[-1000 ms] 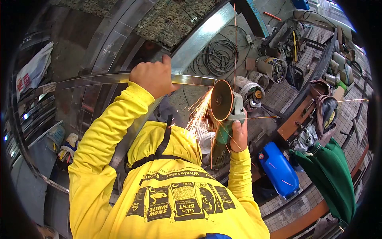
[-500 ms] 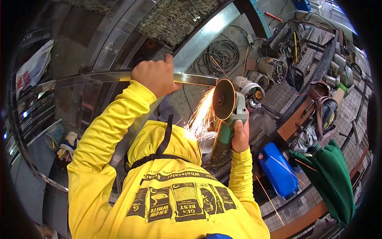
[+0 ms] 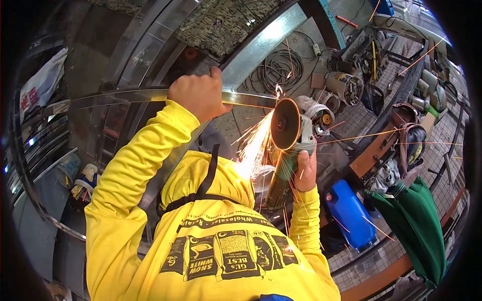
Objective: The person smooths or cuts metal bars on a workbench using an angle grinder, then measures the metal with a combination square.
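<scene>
My left hand point(image 3: 197, 95) is closed around a flat, shiny metal bar point(image 3: 249, 99), near its right end. The bar runs off to the left in the view. My right hand point(image 3: 307, 173) grips a green angle grinder point(image 3: 279, 178), held upright with the handle toward me. Its round disc point(image 3: 285, 124) meets the bar's right end, and bright sparks point(image 3: 254, 148) stream down from there toward the yellow cloth over my lap. Part of the grinder's body is blurred by sparks.
Coiled cable point(image 3: 277, 70) lies on the floor ahead. Several tins and buckets point(image 3: 344, 87) stand to the right, near a blue jerrycan point(image 3: 350, 213) and a green cloth point(image 3: 414, 226). Metal frames point(image 3: 37, 208) curve along the left, beside a white sack point(image 3: 44, 85).
The grinder and its disc have shifted slightly right. Sparks now also scatter up and out to the right. My left hand stays on the bar, almost unmoved.
</scene>
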Demonstrator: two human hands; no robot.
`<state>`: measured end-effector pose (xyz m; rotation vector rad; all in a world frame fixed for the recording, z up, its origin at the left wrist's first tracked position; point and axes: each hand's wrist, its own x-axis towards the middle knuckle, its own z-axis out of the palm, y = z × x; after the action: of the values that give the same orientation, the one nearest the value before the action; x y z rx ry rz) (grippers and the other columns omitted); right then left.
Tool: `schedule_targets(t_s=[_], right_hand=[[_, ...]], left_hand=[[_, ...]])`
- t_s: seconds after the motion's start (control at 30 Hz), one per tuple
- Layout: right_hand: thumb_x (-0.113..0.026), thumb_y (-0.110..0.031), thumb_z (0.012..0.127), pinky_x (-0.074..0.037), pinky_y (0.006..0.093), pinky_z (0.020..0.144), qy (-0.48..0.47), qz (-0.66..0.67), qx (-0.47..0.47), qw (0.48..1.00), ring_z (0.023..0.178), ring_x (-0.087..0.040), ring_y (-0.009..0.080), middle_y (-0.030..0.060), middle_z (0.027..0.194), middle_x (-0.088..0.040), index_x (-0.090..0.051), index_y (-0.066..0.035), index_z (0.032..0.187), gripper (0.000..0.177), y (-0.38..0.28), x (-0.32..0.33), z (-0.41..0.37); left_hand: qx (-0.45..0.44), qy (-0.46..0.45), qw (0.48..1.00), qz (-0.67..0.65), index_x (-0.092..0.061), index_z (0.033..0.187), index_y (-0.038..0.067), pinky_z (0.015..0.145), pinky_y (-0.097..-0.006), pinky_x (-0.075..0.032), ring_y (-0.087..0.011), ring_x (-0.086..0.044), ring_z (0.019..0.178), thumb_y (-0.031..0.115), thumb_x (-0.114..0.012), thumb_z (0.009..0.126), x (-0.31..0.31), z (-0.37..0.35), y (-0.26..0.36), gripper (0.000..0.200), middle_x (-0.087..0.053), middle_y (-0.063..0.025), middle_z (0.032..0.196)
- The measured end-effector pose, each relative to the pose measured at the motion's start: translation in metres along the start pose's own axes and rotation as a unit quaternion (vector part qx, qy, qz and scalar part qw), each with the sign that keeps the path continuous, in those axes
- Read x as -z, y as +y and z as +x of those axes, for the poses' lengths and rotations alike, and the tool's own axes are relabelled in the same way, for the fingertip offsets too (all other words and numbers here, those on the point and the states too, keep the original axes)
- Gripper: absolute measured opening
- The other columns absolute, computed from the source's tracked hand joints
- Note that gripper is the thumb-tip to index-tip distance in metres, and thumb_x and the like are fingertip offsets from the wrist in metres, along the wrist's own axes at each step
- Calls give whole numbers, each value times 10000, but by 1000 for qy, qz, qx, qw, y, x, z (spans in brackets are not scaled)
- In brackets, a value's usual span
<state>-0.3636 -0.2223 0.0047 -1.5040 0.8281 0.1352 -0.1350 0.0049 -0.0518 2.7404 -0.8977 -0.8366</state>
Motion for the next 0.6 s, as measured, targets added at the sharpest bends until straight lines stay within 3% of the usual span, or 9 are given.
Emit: schedule_targets(t_s=[0.4, 0.6], right_hand=[[-621, -603, 975, -394, 345, 1089, -8, 22, 0, 1000, 1243, -516, 198, 111, 1403, -523, -345, 15, 1520, 869, 1, 5, 6], [-609, -555, 999, -382, 350, 1103, -21, -33, 36, 999, 1238, -516, 204, 114, 1392, -531, -338, 19, 1524, 824, 9, 15, 8]], left_hand=[[5, 5, 1000, -3, -613, 1135, 22, 599, -432, -585, -343, -731, 642, 655, -841, 655, -1, 0, 3, 827, -711, -142, 699], [2, 19, 1000, -3, -616, 1127, 21, 610, -436, -586, -347, -731, 645, 663, -840, 653, -3, -1, 5, 829, -712, -148, 702]])
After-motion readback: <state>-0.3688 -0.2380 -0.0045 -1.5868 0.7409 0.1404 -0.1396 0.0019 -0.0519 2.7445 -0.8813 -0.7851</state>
